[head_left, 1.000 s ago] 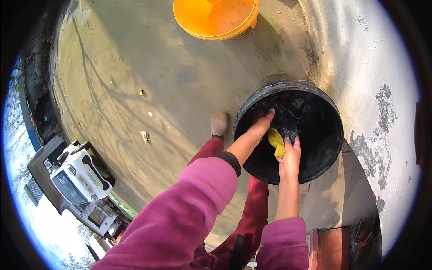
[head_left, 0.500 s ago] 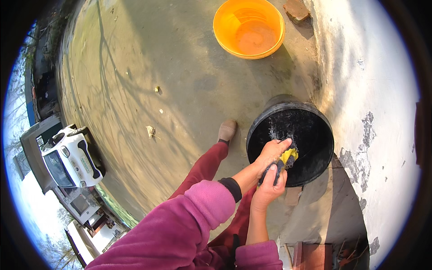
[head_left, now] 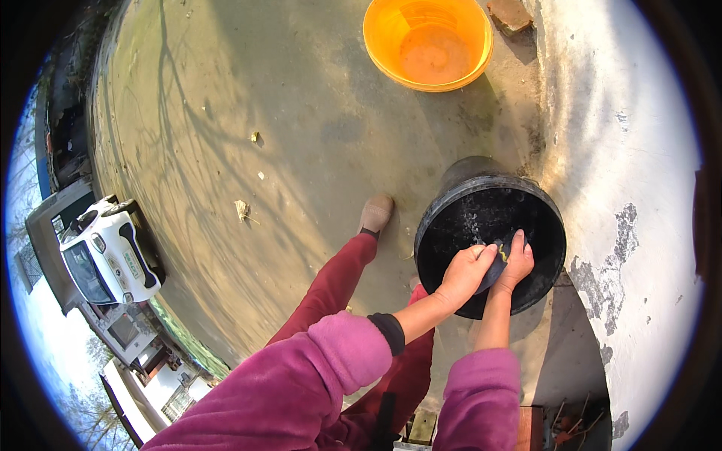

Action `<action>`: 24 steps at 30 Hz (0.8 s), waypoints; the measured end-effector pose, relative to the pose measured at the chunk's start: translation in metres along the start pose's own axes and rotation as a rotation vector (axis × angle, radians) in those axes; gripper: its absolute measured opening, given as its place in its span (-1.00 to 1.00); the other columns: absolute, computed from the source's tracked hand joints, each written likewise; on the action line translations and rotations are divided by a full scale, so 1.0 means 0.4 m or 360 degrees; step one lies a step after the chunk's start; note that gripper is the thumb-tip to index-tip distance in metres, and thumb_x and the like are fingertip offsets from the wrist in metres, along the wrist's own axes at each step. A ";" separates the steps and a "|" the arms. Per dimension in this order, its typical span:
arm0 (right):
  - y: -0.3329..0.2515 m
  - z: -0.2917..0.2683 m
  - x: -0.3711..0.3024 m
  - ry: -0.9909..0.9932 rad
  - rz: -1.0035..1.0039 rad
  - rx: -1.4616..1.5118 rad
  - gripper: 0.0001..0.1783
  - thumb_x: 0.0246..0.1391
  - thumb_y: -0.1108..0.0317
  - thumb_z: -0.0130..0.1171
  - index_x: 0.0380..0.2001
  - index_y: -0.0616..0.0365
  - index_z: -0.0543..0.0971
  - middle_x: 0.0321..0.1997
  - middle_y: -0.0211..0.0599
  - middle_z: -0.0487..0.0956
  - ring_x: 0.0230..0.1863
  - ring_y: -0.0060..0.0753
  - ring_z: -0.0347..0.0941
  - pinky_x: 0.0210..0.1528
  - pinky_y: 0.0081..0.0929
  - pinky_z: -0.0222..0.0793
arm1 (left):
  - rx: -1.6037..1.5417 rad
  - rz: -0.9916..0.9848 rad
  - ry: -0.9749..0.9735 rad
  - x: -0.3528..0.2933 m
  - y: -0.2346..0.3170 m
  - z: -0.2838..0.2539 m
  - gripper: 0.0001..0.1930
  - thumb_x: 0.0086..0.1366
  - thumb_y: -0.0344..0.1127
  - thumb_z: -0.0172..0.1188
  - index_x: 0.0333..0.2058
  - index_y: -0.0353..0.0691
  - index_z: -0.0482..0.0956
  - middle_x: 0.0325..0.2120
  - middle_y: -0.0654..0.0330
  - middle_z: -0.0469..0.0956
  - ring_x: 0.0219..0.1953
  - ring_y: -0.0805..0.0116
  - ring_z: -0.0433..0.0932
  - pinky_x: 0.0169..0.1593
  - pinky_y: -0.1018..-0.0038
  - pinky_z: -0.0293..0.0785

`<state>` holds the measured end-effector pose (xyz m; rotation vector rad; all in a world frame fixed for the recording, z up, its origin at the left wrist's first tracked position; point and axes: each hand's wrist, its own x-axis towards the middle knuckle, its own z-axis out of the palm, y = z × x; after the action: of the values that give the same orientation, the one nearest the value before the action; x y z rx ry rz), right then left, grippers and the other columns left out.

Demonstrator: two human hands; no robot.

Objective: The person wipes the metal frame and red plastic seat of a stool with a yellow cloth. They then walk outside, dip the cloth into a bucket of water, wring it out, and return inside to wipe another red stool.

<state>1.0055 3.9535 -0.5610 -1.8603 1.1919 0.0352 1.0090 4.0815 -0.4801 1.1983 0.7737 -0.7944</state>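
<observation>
Concrete ground, pale and streaked with branch shadows, spreads under me, with a white peeling wall along the 3 o'clock side.

Nearest, at 6 o'clock, my magenta sleeves come up from the lower edge, and my dark red trouser leg runs to a beige shoe planted near the centre. Just past the cuffs, at about 4 o'clock, my left hand and right hand meet over the near rim of the black bucket. Both are curled closed on one dark wet cloth, with a scrap of yellow showing between my fingers; the left grips its left end, the right pinches its right end, thumbs almost touching. The cloth sits above the bucket's mouth, toward the near edge. Inside, the bucket is dark and I cannot tell what lies in it beyond a few bright splashes.

Farther out, at 9 o'clock, a white car is parked beyond the edge of the concrete. A few dry leaves lie between it and my shoe.

Farthest, at 12 to 1 o'clock, an orange basin stands well apart from the bucket, with cloudy water in it, and a brick lies just beside its right rim against the wall.
</observation>
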 end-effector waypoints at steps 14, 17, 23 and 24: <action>0.221 0.022 -0.040 -0.0470 0.1331 0.0618 -0.70 0.33 0.16 0.04 0.02 0.01 0.33 -0.30 -0.26 0.46 -0.44 -0.41 0.40 -0.63 -0.60 0.27 | 0.1041 -0.0136 0.0389 0.212 -0.085 -0.109 -0.14 0.30 0.01 0.12 0.40 -0.31 -0.05 0.38 -0.29 -0.06 0.44 -0.16 -0.09 0.44 0.22 -0.07; 0.056 -0.094 -0.173 -0.0568 0.1469 0.1256 -0.72 0.36 0.21 0.01 -0.04 0.18 0.36 -0.22 -0.20 0.43 -0.43 -0.45 0.38 -0.59 -0.61 0.31 | 0.1005 -0.0137 0.0443 0.154 -0.062 -0.093 -0.18 0.33 0.00 0.06 0.39 -0.34 -0.05 0.39 -0.29 -0.12 0.44 -0.17 -0.10 0.43 0.21 -0.02; -0.252 -0.312 -0.416 -0.0717 0.2256 0.2282 -0.62 0.43 0.15 -0.14 0.06 0.24 0.38 -0.18 -0.07 0.45 -0.36 -0.44 0.41 -0.56 -0.64 0.33 | -0.0956 -0.1066 -0.0126 0.035 0.019 -0.065 -0.37 0.30 0.25 0.12 0.01 -0.26 0.54 -0.08 0.02 0.61 -0.03 0.08 0.58 0.16 0.14 0.44; -0.290 -0.332 -0.444 -0.0758 0.2217 0.2204 -0.59 0.43 0.13 -0.14 0.11 0.23 0.36 -0.16 -0.11 0.46 -0.35 -0.44 0.42 -0.54 -0.64 0.34 | -0.1068 -0.1029 -0.0316 0.016 0.022 -0.060 -0.42 0.28 0.21 0.17 -0.07 -0.25 0.56 -0.16 0.00 0.63 -0.11 0.06 0.60 0.07 0.12 0.49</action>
<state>0.9415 4.0038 -0.3245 0.3160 1.3348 0.3053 1.0175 4.1056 -0.4858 0.2504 1.1614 -1.0402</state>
